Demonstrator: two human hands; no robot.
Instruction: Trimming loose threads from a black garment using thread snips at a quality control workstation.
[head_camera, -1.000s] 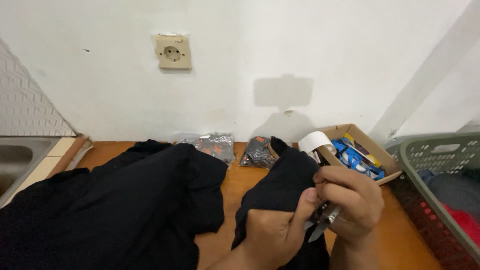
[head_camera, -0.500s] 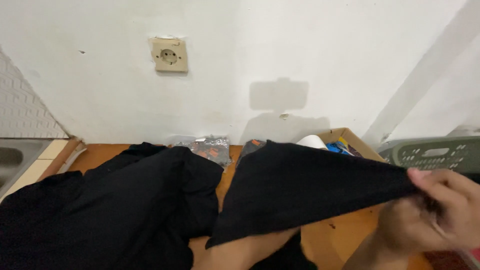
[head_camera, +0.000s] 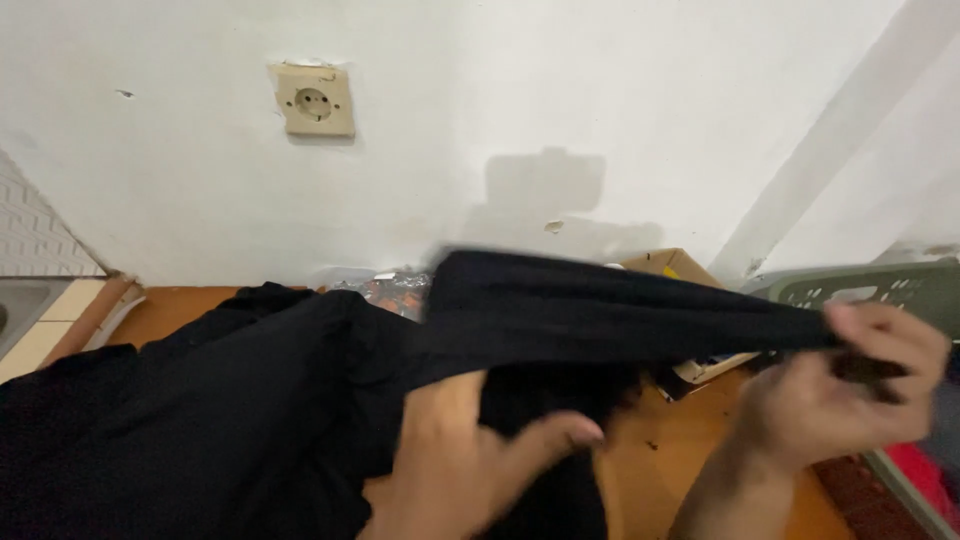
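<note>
Right hand (head_camera: 840, 395) at 4 o'clock pinches the black garment's (head_camera: 600, 315) edge, stretched taut across the wooden counter (head_camera: 690, 470). Left hand (head_camera: 470, 460) at 6 presses the cloth, fingers half-curled. Green basket (head_camera: 880, 285) at 3.

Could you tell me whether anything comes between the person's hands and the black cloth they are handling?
Nothing visible does: the right hand pinches the stretched black cloth directly, and the left hand lies against it.
</note>
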